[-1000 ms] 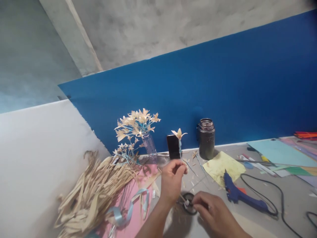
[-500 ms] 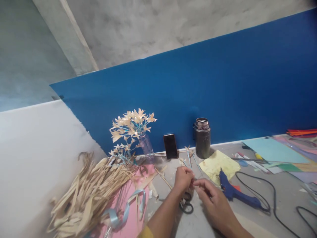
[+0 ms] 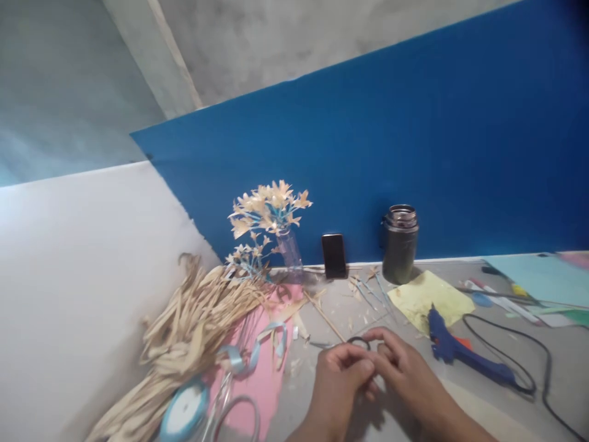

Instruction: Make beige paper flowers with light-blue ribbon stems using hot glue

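Low in the middle of the view, my left hand (image 3: 339, 376) and my right hand (image 3: 399, 362) meet, fingertips touching. The fingers of both are curled and pinched together. Whatever lies between them is too small or hidden to name. Just beyond my fingers lie scissors with a black handle loop (image 3: 359, 341), partly covered by my hands. A thin tan stick (image 3: 326, 317) rests on the table past them. Several small pale flowers on blue-wrapped stems (image 3: 368, 288) lie farther back.
Left are dried husk strips (image 3: 184, 331), pink paper (image 3: 257, 368), blue ribbon (image 3: 253, 356) and a ribbon roll (image 3: 184, 412). Behind stand a flower vase (image 3: 289, 248), a phone (image 3: 334, 256) and a dark flask (image 3: 400, 245). Yellow paper (image 3: 427, 294) and a corded blue glue gun (image 3: 460, 353) lie right.
The view has shifted, bringing the ribbon roll into sight at lower left. My hands sit lower and nearer to me, the left one turned with its thumb showing. The scissors are now beyond my fingers.
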